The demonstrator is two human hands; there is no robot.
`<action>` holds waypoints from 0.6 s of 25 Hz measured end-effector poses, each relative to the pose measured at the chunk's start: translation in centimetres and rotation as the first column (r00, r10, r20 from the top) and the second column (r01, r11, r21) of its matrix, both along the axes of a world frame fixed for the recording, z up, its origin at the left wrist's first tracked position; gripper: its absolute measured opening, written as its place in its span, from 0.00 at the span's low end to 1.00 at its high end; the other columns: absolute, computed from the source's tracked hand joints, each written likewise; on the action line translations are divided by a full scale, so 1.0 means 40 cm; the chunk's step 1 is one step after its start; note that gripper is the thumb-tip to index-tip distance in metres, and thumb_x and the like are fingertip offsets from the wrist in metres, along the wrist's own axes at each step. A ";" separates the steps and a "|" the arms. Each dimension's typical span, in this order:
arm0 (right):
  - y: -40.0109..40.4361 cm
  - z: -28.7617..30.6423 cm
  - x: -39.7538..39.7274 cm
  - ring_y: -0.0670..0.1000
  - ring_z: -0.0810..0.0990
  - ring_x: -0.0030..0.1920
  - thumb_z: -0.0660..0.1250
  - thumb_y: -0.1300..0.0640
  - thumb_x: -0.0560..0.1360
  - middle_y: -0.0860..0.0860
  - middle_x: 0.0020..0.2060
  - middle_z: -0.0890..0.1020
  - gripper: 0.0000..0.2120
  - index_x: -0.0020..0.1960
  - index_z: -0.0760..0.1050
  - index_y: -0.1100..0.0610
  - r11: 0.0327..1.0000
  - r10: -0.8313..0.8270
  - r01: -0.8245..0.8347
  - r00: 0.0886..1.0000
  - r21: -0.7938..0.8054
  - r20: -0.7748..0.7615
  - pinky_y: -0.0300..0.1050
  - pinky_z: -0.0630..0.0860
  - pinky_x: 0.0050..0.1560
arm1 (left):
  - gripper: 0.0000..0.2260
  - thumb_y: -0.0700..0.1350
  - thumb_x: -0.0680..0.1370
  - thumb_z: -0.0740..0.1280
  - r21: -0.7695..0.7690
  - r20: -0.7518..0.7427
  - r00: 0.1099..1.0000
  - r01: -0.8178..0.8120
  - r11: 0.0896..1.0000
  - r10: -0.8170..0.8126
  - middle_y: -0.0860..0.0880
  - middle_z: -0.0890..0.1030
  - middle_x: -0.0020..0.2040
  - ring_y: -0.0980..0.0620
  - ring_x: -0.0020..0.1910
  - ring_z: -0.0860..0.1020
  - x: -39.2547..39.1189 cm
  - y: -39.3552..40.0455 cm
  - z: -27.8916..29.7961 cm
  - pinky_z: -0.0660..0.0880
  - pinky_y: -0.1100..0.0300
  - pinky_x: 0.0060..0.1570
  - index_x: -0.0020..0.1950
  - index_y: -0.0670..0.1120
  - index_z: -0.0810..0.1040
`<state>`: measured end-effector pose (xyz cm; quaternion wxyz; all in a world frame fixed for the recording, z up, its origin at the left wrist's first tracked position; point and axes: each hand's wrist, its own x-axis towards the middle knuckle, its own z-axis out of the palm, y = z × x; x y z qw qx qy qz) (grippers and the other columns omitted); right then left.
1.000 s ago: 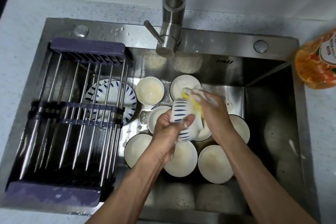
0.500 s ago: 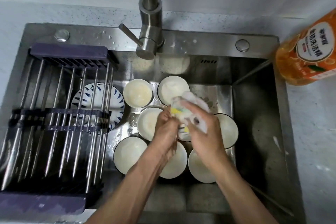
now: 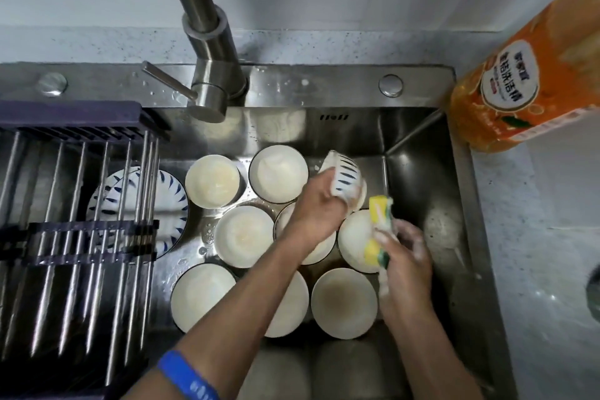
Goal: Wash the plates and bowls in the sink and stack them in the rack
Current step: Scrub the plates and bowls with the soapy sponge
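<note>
My left hand (image 3: 316, 208) grips a small white bowl with blue stripes (image 3: 344, 178), tilted on its side above the sink's middle. To its right, my soapy right hand (image 3: 404, 256) holds a yellow and green sponge (image 3: 380, 230) upright, apart from the bowl. Several white bowls (image 3: 243, 235) sit open side up on the steel sink (image 3: 431, 191) floor beneath both hands. A blue-patterned plate (image 3: 168, 201) lies under the rack (image 3: 78, 224) at the left.
The faucet (image 3: 207, 52) rises over the sink's back edge, its spout end above the bowls. An orange dish soap bottle (image 3: 526, 75) stands on the counter at the right. The purple and steel rack spans the sink's left part with nothing in it.
The sponge has come off the striped bowl; my right hand moved right and down with it. My left hand shifted the bowl right. The camera moved closer.
</note>
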<state>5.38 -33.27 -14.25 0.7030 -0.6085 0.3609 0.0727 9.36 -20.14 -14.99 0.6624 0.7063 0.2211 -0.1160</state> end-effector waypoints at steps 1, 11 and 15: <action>-0.016 0.008 0.007 0.52 0.78 0.47 0.73 0.65 0.70 0.50 0.45 0.80 0.13 0.47 0.76 0.50 0.999 -0.029 0.029 0.999 0.016 -0.023 0.49 0.73 0.49 | 0.08 0.44 0.74 0.67 0.291 0.014 0.978 0.194 0.937 -0.207 0.45 0.83 0.51 0.42 0.52 0.80 0.020 -0.020 -0.016 0.76 0.54 0.50 0.53 0.46 0.78; -0.006 0.114 0.067 0.41 0.78 0.53 0.77 0.66 0.68 0.45 0.52 0.79 0.18 0.47 0.75 0.47 0.746 0.560 -0.466 0.825 -0.475 0.070 0.38 0.75 0.46 | 0.15 0.37 0.78 0.62 0.820 -0.143 0.758 0.451 0.353 -0.637 0.48 0.80 0.57 0.53 0.56 0.79 0.047 -0.016 -0.071 0.75 0.60 0.54 0.65 0.43 0.76; 0.145 0.186 0.212 0.48 0.72 0.59 0.73 0.68 0.66 0.44 0.51 0.76 0.18 0.49 0.75 0.50 0.473 0.801 -0.396 0.565 -0.787 0.197 0.39 0.70 0.55 | 0.16 0.39 0.58 0.73 0.857 -0.091 0.740 0.399 0.326 -0.666 0.47 0.82 0.42 0.50 0.40 0.82 -0.018 0.052 -0.024 0.77 0.63 0.40 0.44 0.46 0.84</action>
